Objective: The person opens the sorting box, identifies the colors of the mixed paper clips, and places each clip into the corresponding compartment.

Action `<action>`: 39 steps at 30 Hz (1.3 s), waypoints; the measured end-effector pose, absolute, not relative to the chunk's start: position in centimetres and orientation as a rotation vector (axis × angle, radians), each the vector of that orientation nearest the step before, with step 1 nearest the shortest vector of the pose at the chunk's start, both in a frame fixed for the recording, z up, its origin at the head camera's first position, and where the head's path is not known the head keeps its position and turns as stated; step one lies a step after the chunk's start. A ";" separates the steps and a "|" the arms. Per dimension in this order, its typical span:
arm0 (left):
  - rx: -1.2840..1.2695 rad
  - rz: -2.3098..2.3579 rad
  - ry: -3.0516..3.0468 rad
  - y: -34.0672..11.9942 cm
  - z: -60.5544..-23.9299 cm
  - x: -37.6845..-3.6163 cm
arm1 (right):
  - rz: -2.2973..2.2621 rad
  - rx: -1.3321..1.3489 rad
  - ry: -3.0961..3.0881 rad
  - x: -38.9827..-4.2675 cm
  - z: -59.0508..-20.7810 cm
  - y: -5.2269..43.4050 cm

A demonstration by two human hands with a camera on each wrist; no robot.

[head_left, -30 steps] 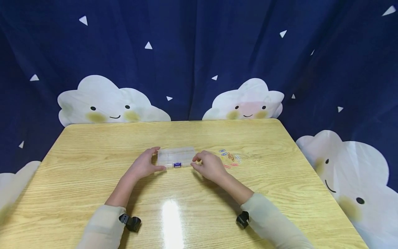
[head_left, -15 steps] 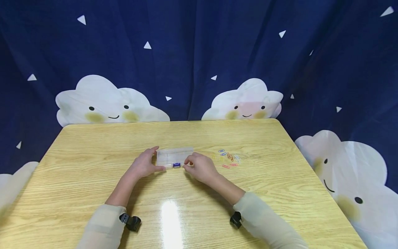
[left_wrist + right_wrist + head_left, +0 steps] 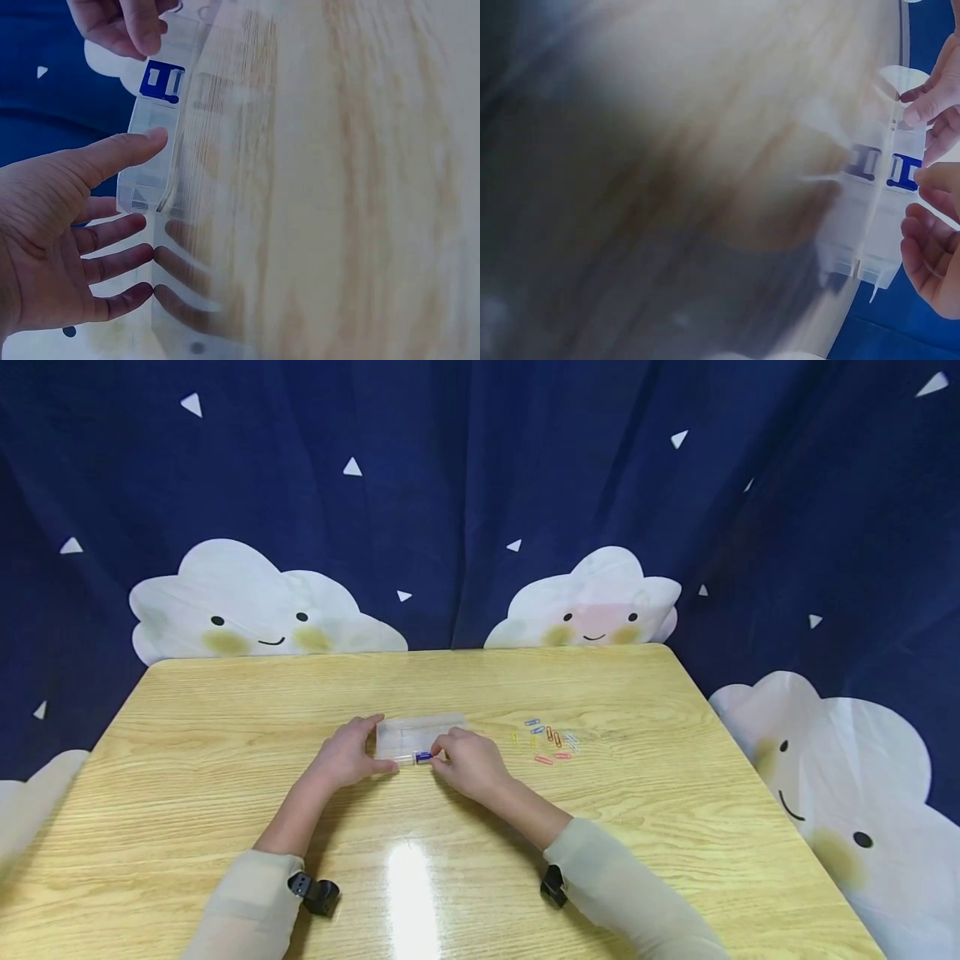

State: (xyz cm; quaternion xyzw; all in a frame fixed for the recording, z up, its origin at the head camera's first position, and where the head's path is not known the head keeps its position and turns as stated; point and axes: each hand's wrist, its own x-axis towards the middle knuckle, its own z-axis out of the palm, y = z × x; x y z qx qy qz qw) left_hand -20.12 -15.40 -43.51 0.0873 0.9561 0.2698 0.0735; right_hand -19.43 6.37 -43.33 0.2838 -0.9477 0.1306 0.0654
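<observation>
Hands both at the clear box: widely spread left hand round the left end, thumb against the front; right hand drawn in narrow at the blue latch (pinch or mere touch, cannot tell). Clear box flat on the table, well apart from loose paper clips to the right. Probably best: brace the left end against sliding, work the latch gently and squarely, avoid tipping.

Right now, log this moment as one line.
left hand: holds clear box at left end; right hand: at blue latch; paper clips: loose on table
</observation>
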 end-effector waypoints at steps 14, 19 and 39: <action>0.277 0.753 2.888 -15.5 -43.3 -20.0 | 0.314 0.854 -2.858 -19.6 -43.4 5.7; 0.282 0.752 2.884 -15.5 -43.3 -20.1 | 0.295 0.851 -2.848 -19.7 -43.3 5.6; 0.290 0.744 2.889 -15.3 -43.7 -20.1 | 0.121 0.871 -2.813 -19.9 -43.9 5.0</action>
